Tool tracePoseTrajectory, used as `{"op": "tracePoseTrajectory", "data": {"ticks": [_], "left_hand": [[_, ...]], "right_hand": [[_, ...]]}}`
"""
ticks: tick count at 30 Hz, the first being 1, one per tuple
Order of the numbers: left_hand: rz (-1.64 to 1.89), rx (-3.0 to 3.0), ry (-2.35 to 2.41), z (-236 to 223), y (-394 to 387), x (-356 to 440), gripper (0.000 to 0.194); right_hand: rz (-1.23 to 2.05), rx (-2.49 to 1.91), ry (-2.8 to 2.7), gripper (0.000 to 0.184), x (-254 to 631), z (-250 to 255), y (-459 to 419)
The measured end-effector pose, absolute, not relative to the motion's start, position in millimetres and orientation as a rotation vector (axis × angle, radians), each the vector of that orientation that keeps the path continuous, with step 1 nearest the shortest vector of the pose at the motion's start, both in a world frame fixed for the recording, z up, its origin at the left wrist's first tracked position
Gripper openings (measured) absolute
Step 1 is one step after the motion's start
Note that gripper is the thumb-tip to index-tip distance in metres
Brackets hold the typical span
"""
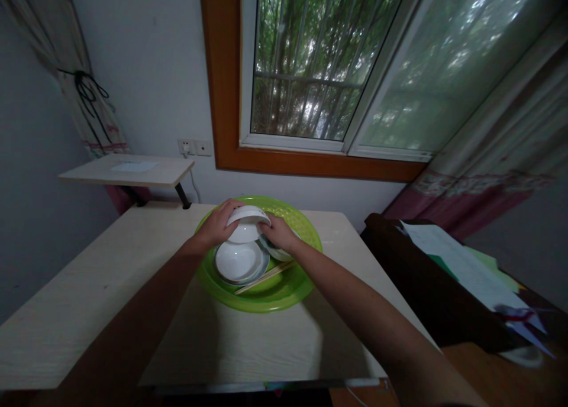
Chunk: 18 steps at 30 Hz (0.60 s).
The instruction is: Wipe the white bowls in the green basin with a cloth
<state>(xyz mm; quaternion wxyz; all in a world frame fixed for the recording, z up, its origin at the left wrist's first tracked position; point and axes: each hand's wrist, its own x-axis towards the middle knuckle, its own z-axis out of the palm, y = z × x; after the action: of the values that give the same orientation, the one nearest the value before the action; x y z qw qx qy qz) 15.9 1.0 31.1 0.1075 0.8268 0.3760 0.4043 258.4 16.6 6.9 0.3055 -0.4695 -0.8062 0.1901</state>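
A round green plastic basin point(284, 297) sits on a pale wooden table point(89, 288). Both hands hold a white bowl point(246, 223) above it, tipped on its side. My left hand point(217, 225) grips the bowl's left rim and my right hand point(277, 231) grips its right side. Below the bowl, inside the basin, lies a white plate point(237, 262) on a greyish one. Another white bowl point(279, 254) shows under my right hand. A pair of wooden chopsticks point(266, 275) lies slanted in the basin.
A small shelf point(128, 170) on a bracket juts from the wall at the left, above the table's far corner. A dark cabinet point(426, 288) with papers point(461, 265) on top stands close on the right. A window and curtains are behind.
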Motion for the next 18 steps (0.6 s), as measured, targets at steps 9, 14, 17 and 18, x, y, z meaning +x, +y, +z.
{"op": "tracePoseTrajectory", "data": {"ticks": [9, 14, 17, 18], "left_hand": [[1.067, 2.299, 1.379, 29, 4, 29, 0.058], [0.910, 2.251, 1.509, 26, 7, 30, 0.048], [0.898, 2.251, 1.505, 30, 5, 29, 0.048], [0.896, 2.254, 1.507, 31, 4, 29, 0.050]], "right_hand": [[0.393, -1.299, -1.915, 0.030, 264, 7, 27], [0.404, -1.235, -1.888, 0.027, 264, 8, 27], [0.388, -1.178, -1.930, 0.034, 263, 8, 25], [0.373, -1.164, -1.951, 0.037, 263, 8, 24]]}}
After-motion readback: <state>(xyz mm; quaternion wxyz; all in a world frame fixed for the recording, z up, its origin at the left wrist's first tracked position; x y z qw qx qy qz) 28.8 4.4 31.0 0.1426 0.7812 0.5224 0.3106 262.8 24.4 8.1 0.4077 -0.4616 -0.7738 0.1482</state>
